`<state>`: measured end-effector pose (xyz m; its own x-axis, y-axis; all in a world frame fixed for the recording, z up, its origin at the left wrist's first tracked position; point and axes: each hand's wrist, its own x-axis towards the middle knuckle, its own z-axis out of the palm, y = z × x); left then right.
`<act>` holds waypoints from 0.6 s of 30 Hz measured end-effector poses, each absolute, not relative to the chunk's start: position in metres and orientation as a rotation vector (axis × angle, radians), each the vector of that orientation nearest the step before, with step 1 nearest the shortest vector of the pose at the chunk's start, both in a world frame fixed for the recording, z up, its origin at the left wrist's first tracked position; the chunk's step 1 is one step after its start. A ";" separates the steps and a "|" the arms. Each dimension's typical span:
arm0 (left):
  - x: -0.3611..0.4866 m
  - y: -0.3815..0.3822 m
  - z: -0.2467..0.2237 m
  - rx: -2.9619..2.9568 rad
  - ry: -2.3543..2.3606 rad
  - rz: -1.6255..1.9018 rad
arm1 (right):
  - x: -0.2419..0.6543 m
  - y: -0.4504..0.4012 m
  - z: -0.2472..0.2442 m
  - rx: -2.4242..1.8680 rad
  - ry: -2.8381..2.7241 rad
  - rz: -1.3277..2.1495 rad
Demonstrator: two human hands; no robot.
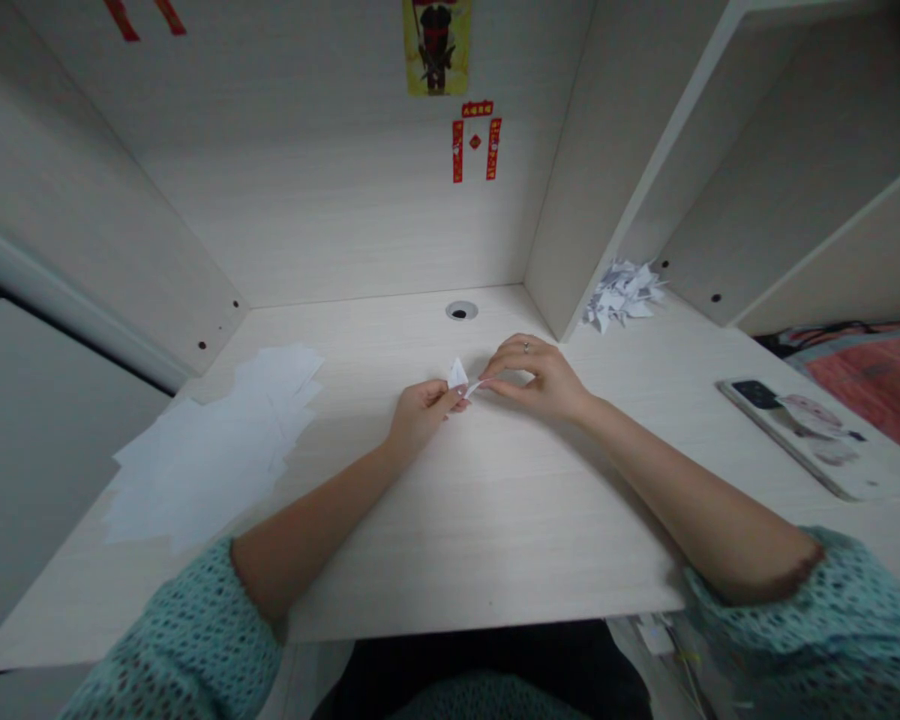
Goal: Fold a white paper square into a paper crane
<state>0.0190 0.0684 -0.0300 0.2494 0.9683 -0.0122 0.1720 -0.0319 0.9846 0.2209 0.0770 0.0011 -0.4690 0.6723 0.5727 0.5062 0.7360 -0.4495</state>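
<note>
A small folded piece of white paper (457,373) is between my two hands above the desk, one pointed corner sticking up. My left hand (423,408) pinches it from the left between thumb and fingers. From the right, my right hand (536,377) pinches a narrow strip-like end of the same paper with thumb and forefinger. A ring sits on one finger of that hand. Its other fingers are bent over the thumb. The exact folds are too small to make out.
White paper sheets (210,450) lie in a loose spread on the desk (480,540) at left. Several small folded papers (622,293) are heaped behind the upright divider (630,150). A phone (802,435) lies at right near a red cloth (870,370). A cable hole (462,311) is at the back.
</note>
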 end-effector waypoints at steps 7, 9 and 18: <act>0.019 0.069 -0.031 1.444 1.119 0.926 | 0.227 0.079 -0.001 -0.886 -2.183 0.200; 0.019 0.069 -0.032 1.446 1.119 0.925 | 0.229 0.081 -0.001 -0.872 -2.204 0.188; 0.019 0.067 -0.029 1.447 1.127 0.908 | 0.227 0.080 0.003 -0.814 -2.230 0.078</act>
